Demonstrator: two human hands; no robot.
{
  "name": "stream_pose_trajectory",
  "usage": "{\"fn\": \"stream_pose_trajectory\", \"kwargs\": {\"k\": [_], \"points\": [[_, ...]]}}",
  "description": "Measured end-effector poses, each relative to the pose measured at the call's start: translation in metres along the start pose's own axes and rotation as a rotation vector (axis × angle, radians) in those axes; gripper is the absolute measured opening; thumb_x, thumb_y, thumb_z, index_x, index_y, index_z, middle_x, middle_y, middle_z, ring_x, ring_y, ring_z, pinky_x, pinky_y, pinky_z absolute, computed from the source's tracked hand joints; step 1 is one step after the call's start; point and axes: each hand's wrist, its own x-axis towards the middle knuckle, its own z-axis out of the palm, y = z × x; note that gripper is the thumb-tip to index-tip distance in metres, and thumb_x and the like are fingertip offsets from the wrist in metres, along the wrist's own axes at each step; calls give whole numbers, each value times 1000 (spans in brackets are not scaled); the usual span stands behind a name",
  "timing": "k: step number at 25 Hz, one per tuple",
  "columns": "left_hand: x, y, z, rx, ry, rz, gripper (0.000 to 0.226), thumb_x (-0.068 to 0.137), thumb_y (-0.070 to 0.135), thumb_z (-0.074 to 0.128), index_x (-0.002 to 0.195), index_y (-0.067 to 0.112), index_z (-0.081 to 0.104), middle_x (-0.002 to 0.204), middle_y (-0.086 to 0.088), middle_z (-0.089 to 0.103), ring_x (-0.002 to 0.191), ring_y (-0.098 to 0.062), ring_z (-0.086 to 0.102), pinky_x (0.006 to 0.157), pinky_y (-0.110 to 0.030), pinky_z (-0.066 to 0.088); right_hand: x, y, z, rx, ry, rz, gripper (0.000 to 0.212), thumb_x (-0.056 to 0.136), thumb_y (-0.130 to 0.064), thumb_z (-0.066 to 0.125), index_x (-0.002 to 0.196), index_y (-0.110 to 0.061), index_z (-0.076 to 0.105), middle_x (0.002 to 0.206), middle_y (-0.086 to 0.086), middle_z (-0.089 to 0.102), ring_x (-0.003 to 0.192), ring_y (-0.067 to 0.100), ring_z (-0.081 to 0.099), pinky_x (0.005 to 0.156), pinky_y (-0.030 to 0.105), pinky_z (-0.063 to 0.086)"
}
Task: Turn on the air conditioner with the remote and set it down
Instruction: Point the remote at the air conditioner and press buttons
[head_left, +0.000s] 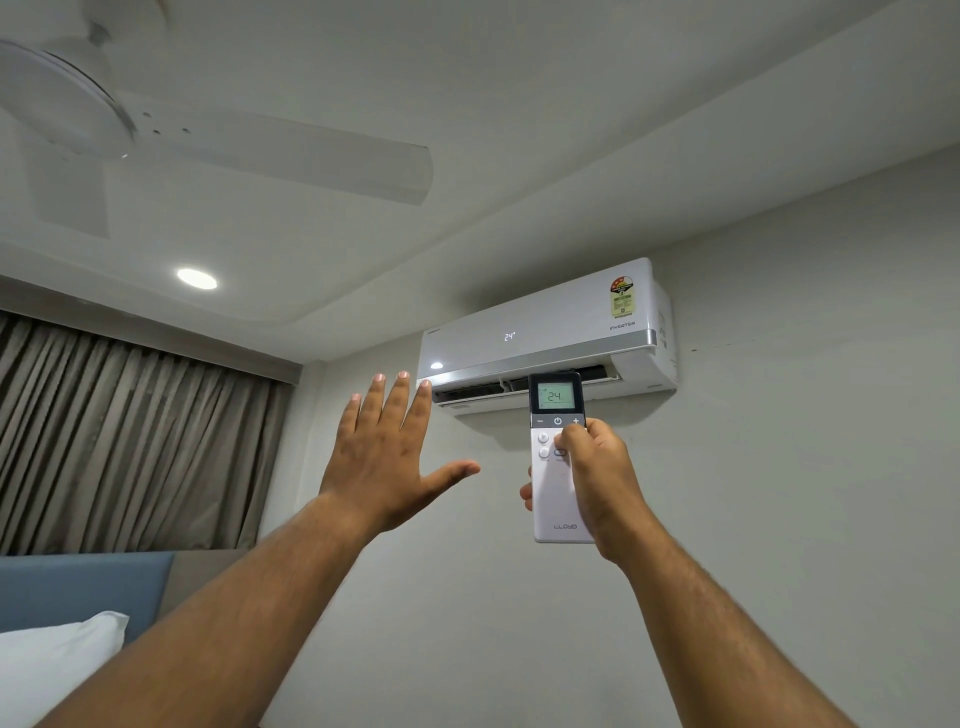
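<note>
A white air conditioner (550, 327) hangs high on the wall, its front showing "24" and its lower flap partly open. My right hand (602, 478) holds a white remote (555, 493) upright just below the unit, thumb resting near the power button. The remote's lit screen reads 24. My left hand (387, 452) is raised to the left of the remote, palm toward the wall, fingers spread and holding nothing.
A white ceiling fan (218, 145) is overhead at the upper left, with a lit ceiling light (197, 278) beside it. Brown curtains (119, 436) cover the left wall. A blue headboard (83, 587) and white pillow (52, 665) sit at the lower left.
</note>
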Motion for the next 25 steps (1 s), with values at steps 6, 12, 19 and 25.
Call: {"fn": "stream_pose_trajectory", "kwargs": {"k": [6, 12, 19, 25], "points": [[-2, 2, 3, 11, -6, -2, 112, 68, 94, -2, 152, 20, -8, 164, -10, -4, 149, -31, -8, 119, -48, -2, 1, 1, -6, -27, 17, -5, 10, 87, -18, 47, 94, -14, 52, 87, 25, 66, 55, 37, 70, 49, 38, 56], [-1, 4, 4, 10, 1, -1, 112, 69, 93, 0, 153, 19, -5, 164, -11, -1, 149, -31, -6, 119, -50, 1, -1, -2, -6, 11, 3, -6, 9, 83, -16, 47, 90, -13, 50, 82, 23, 65, 49, 35, 69, 43, 35, 54], [-2, 6, 7, 11, -13, 0, 114, 68, 93, -2, 154, 18, -3, 164, -11, -1, 149, -32, -6, 120, -51, 3, -1, 2, -7, 0, -2, 5, 8, 86, -15, 46, 92, -11, 50, 85, 25, 65, 49, 33, 70, 44, 36, 55], [-2, 3, 9, 18, -6, -5, 113, 68, 93, -2, 153, 18, -4, 164, -12, 0, 149, -33, -6, 119, -51, 2, 2, 6, -3, 19, -6, 12, 10, 83, -16, 46, 91, -11, 50, 84, 25, 64, 49, 35, 69, 44, 36, 54]]}}
